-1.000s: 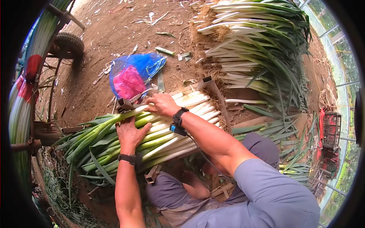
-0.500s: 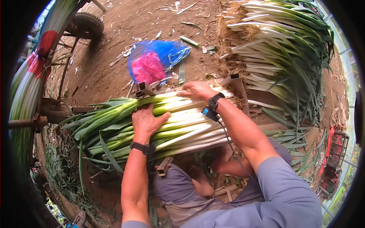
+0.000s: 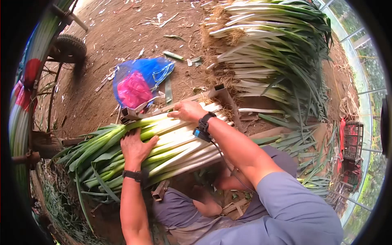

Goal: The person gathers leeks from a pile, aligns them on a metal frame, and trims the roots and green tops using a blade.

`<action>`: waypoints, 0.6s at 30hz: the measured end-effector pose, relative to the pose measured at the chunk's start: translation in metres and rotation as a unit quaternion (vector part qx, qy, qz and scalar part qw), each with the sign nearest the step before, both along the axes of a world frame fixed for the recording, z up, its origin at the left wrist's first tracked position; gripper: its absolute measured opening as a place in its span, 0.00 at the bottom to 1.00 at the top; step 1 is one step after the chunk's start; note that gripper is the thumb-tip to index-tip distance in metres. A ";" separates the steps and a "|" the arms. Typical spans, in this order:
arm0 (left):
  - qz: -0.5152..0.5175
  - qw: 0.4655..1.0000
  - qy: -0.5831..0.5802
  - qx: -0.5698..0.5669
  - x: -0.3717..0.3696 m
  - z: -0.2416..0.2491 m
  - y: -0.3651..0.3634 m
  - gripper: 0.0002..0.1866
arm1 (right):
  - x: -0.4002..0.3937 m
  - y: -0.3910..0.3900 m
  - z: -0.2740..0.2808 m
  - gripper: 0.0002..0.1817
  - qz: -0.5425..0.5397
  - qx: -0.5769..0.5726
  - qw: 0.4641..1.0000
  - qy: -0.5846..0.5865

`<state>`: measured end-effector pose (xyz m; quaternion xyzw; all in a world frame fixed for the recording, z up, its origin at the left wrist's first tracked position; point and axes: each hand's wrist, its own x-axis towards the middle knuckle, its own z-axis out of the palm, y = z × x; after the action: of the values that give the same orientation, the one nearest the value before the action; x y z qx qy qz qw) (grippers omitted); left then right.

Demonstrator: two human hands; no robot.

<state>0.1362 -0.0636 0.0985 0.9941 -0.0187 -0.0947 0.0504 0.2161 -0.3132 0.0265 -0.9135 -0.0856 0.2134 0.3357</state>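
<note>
A thick pile of long green onions [image 3: 179,143] lies across a low metal rack [image 3: 226,100] in front of me, leaves to the left and white stems and roots to the right. My left hand [image 3: 136,149] rests spread on the green part, thumb apart from the fingers. Toward the root end, my right hand [image 3: 190,112] has its fingers bent over the white stems at the pile's far edge. Its fingertips are partly hidden. Both wrists wear black bands.
Beyond the rack, a blue net bag with pink plastic [image 3: 136,87] lies on the soil. A large heap of green onions [image 3: 265,61] is at the upper right. Tied bundles [image 3: 26,96] hang on a wheeled cart [image 3: 67,49] at left. Dark crates [image 3: 353,141] stand far right.
The view has shifted, so the whole scene sits further left. Both hands keep nearly the same places on the green onions.
</note>
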 end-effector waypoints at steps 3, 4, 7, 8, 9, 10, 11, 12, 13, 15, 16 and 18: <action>-0.012 0.999 -0.031 -0.005 -0.001 -0.004 0.004 0.43 | 0.010 -0.018 -0.002 0.32 0.035 -0.002 0.999 0.026; -0.011 0.999 -0.027 -0.015 -0.001 -0.003 0.004 0.43 | 0.014 -0.028 -0.004 0.32 0.035 -0.002 0.999 0.025; -0.015 1.000 -0.015 -0.019 0.000 0.002 -0.007 0.42 | 0.019 -0.058 -0.020 0.31 0.045 0.000 0.998 0.033; -0.010 1.000 -0.011 -0.011 -0.001 0.008 -0.004 0.42 | 0.019 -0.060 -0.028 0.30 0.055 0.011 0.998 0.022; -0.024 0.999 -0.037 -0.004 -0.001 0.004 0.000 0.42 | 0.017 -0.059 -0.027 0.28 0.049 0.025 0.998 -0.017; -0.011 1.000 -0.021 0.002 -0.001 -0.003 0.003 0.42 | 0.013 -0.058 -0.025 0.26 0.039 0.038 0.997 -0.055; 0.010 1.000 0.029 0.002 0.002 0.006 0.000 0.43 | 0.008 -0.056 -0.027 0.25 0.028 0.024 0.996 -0.077; 0.032 0.997 0.076 -0.002 0.004 0.013 -0.004 0.43 | 0.006 -0.052 -0.025 0.23 0.016 0.007 0.995 -0.101; 0.039 0.996 0.074 0.003 0.005 0.013 -0.005 0.43 | -0.001 -0.046 -0.019 0.15 0.016 -0.015 0.991 -0.134; 0.018 0.998 0.056 -0.001 0.005 0.008 -0.003 0.44 | -0.004 -0.027 -0.012 0.13 0.035 -0.018 0.969 -0.245; 0.022 0.998 0.056 0.004 0.005 0.009 -0.003 0.44 | -0.008 -0.015 0.000 0.14 0.047 -0.027 0.935 -0.350; 0.028 0.997 0.067 -0.010 0.005 0.010 -0.003 0.45 | -0.014 0.015 0.022 0.13 0.032 0.037 0.942 -0.332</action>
<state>0.1415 -0.0670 0.1087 0.9850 0.0117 -0.1595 0.0645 0.2020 -0.2981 0.0486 -0.9162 -0.2291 -0.0950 0.3148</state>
